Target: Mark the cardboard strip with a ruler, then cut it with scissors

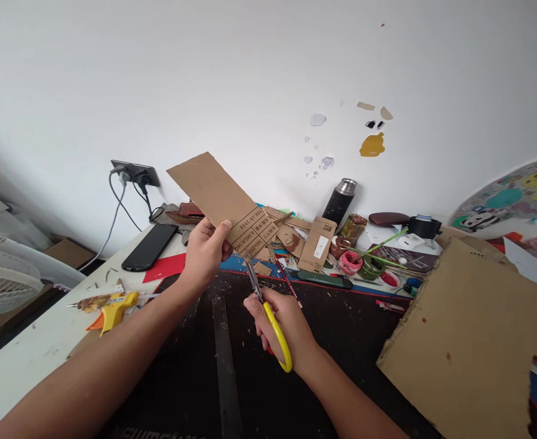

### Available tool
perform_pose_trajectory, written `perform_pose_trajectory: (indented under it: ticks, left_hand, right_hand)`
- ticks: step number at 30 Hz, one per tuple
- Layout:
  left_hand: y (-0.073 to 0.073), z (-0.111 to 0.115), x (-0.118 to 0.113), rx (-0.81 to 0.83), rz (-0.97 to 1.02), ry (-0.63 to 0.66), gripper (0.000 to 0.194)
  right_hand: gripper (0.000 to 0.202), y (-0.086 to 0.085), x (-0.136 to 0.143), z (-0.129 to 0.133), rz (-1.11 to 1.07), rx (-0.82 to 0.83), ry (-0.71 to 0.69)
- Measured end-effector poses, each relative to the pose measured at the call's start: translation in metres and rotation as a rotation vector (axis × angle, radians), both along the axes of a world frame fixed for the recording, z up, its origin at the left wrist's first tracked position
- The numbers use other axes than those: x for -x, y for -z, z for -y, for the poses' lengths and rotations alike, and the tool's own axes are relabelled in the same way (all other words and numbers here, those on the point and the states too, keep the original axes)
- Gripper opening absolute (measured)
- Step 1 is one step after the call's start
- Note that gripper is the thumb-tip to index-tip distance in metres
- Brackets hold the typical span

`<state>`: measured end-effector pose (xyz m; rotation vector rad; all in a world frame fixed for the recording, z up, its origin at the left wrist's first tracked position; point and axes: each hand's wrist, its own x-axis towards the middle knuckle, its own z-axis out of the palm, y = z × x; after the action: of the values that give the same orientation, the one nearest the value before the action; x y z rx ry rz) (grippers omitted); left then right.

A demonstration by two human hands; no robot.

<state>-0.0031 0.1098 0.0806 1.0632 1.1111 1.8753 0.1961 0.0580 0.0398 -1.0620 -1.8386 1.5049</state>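
Observation:
My left hand [208,249] pinches a long piece of cardboard [217,186] by its lower left edge, holding it raised and slanted above the dark mat [172,360]. Black printed lines and characters cover its lower end. In my right hand [286,326] is a pair of scissors [275,326] with yellow on the handle, its blades pointing up. The blade tips meet the printed bottom edge of the cardboard; how far they reach into it I cannot tell. Below, a metal ruler [225,366] lies lengthwise on the mat.
On the left are a yellow glue gun [115,311], a black phone [150,247] and red paper [164,268]. Cardboard scraps [291,238], paint pots [350,262] and a black flask [340,201] crowd the back. A large cardboard sheet [460,335] covers the right side.

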Motion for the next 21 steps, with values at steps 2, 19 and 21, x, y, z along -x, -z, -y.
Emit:
perform_pose_trajectory:
  ticks: [2,19,21]
  left_hand:
    - [0.0011,0.0002,-0.0003,-0.001,0.004,-0.011,0.036]
    - [0.0043,-0.0002,-0.001,0.04,0.039,0.019,0.04]
    - [0.0046,0.0001,-0.0019,0.029,0.037,0.012,0.041]
  right_hand:
    - [0.047,0.0014,-0.0001,0.0001,0.004,-0.007,0.005]
    - [0.041,0.0083,0.0007,0.0002,0.112,-0.041,0.025]
    - [0.04,0.0082,0.0013,-0.0005,0.128,-0.05,0.024]
